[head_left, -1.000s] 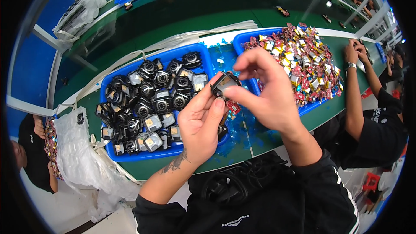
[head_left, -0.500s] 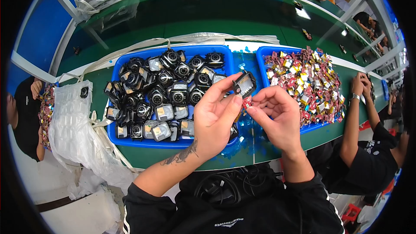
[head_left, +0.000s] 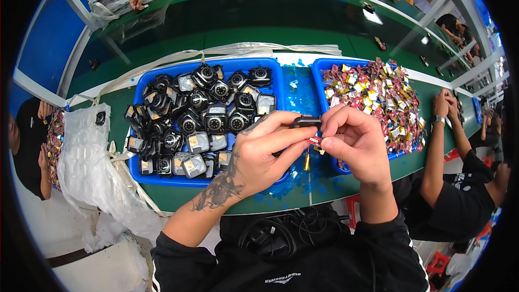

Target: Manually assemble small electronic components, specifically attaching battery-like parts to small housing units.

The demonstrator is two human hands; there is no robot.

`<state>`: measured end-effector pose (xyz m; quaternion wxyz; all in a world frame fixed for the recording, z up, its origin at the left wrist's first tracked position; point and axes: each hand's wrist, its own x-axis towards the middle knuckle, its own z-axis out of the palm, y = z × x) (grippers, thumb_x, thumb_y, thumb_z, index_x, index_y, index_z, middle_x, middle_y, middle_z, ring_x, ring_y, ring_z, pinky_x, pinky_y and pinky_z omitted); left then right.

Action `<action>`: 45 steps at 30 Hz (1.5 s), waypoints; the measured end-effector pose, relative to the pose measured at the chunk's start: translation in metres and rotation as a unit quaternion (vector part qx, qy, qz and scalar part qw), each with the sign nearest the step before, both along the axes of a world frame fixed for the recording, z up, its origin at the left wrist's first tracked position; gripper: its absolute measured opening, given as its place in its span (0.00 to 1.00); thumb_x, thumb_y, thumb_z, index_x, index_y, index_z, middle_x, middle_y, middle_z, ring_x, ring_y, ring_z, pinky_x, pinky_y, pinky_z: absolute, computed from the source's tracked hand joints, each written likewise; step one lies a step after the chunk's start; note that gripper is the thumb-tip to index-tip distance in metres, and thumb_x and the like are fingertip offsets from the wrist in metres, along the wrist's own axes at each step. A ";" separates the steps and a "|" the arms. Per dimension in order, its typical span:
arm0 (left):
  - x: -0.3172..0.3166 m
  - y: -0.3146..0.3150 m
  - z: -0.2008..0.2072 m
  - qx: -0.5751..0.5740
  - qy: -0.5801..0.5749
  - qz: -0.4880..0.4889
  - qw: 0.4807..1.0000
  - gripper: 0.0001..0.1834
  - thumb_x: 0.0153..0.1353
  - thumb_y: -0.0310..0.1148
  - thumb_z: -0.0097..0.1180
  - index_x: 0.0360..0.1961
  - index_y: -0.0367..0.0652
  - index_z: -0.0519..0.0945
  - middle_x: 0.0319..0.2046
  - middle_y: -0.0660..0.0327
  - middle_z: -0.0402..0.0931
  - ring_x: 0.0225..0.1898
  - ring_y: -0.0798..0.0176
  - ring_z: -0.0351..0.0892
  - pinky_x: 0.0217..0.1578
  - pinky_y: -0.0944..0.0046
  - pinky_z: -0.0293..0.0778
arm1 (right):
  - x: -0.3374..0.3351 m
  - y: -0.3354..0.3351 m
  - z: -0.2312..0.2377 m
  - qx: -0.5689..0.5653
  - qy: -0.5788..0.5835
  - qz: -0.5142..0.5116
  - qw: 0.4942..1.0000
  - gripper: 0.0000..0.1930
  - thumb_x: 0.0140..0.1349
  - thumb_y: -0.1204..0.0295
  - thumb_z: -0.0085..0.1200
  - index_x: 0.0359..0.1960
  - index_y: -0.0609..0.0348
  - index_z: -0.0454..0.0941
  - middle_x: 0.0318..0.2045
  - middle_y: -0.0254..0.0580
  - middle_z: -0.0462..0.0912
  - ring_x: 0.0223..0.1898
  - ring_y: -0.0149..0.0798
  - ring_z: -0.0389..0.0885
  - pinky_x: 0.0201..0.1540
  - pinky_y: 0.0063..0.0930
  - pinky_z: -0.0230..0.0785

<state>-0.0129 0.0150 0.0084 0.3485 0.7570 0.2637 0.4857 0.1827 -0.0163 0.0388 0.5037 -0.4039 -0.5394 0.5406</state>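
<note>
My left hand (head_left: 265, 148) grips a black watch case (head_left: 307, 121), now turned edge-on, so its inside is hidden. Close below the case is a small red circuit board (head_left: 314, 140), pinched by the fingers of my right hand (head_left: 359, 143). A narrow gold-coloured piece (head_left: 307, 162) hangs under the board; I cannot tell for certain how it is joined. My fingertips nearly meet and hide part of both items. Both hands are over the gap between a blue tray (head_left: 178, 177) of black watch cases and another blue tray (head_left: 319, 84) heaped with red boards.
Blue scraps (head_left: 292, 94) litter the green bench between the trays. Past the trays runs a dark green conveyor (head_left: 232, 19) carrying scattered small parts. A clear plastic sheet (head_left: 81, 151) lies at left. Co-workers' arms (head_left: 446, 113) are at right and across the belt.
My left hand has rolled over, turning the watch case from open side showing to edge-on. The gold piece now hangs visible below the board. A co-worker's arm has come in at upper left.
</note>
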 end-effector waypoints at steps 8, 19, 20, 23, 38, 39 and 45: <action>0.002 -0.003 -0.009 -0.300 -0.098 -0.094 0.944 0.09 0.60 0.21 0.60 0.42 0.33 0.83 0.37 0.56 0.80 0.36 0.67 0.83 0.36 0.71 0.81 | -0.004 -0.006 -0.009 -0.059 0.046 -0.024 0.997 0.05 0.61 0.79 0.59 0.36 0.64 0.75 0.34 0.34 0.79 0.36 0.23 0.76 0.41 0.17 0.70; 0.011 -0.005 -0.013 -0.362 -0.140 -0.093 0.917 0.14 0.63 0.21 0.55 0.50 0.30 0.80 0.45 0.56 0.78 0.45 0.69 0.79 0.47 0.70 0.78 | -0.021 -0.009 -0.014 0.050 -0.143 -0.145 0.978 0.10 0.57 0.83 0.61 0.40 0.64 0.76 0.32 0.32 0.78 0.32 0.20 0.75 0.34 0.12 0.69; 0.012 -0.007 -0.015 -0.363 -0.140 -0.093 0.917 0.14 0.63 0.21 0.55 0.50 0.30 0.80 0.45 0.56 0.78 0.45 0.69 0.79 0.47 0.70 0.78 | -0.022 -0.009 -0.017 0.052 -0.164 -0.164 0.971 0.10 0.57 0.83 0.61 0.40 0.64 0.75 0.32 0.31 0.78 0.31 0.19 0.74 0.33 0.11 0.68; 0.018 -0.011 -0.019 -0.351 -0.218 -0.093 0.906 0.17 0.65 0.19 0.52 0.55 0.28 0.75 0.52 0.53 0.76 0.51 0.67 0.77 0.54 0.68 0.74 | -0.025 -0.006 -0.025 0.047 -0.087 -0.180 0.979 0.12 0.57 0.83 0.61 0.41 0.64 0.73 0.31 0.32 0.78 0.29 0.18 0.74 0.31 0.10 0.66; 0.023 -0.015 -0.014 -0.375 -0.284 -0.090 0.878 0.27 0.67 0.18 0.47 0.67 0.33 0.61 0.60 0.48 0.69 0.57 0.62 0.74 0.56 0.64 0.74 | -0.036 -0.009 -0.041 0.108 -0.082 -0.256 0.957 0.13 0.56 0.83 0.62 0.40 0.63 0.70 0.29 0.33 0.77 0.26 0.18 0.70 0.29 0.11 0.61; 0.023 -0.016 -0.015 -0.375 -0.284 -0.090 0.878 0.27 0.67 0.18 0.47 0.67 0.33 0.61 0.60 0.48 0.69 0.57 0.62 0.74 0.56 0.64 0.74 | -0.036 -0.009 -0.042 0.114 -0.084 -0.260 0.955 0.13 0.56 0.83 0.62 0.39 0.63 0.70 0.29 0.33 0.77 0.26 0.18 0.70 0.29 0.11 0.61; 0.024 -0.017 -0.014 -0.348 -0.276 -0.071 0.893 0.27 0.66 0.18 0.47 0.66 0.32 0.61 0.54 0.47 0.74 0.54 0.61 0.76 0.53 0.62 0.77 | -0.036 -0.006 -0.040 0.109 -0.122 -0.245 0.956 0.15 0.56 0.83 0.62 0.42 0.62 0.71 0.33 0.34 0.77 0.29 0.20 0.72 0.29 0.13 0.62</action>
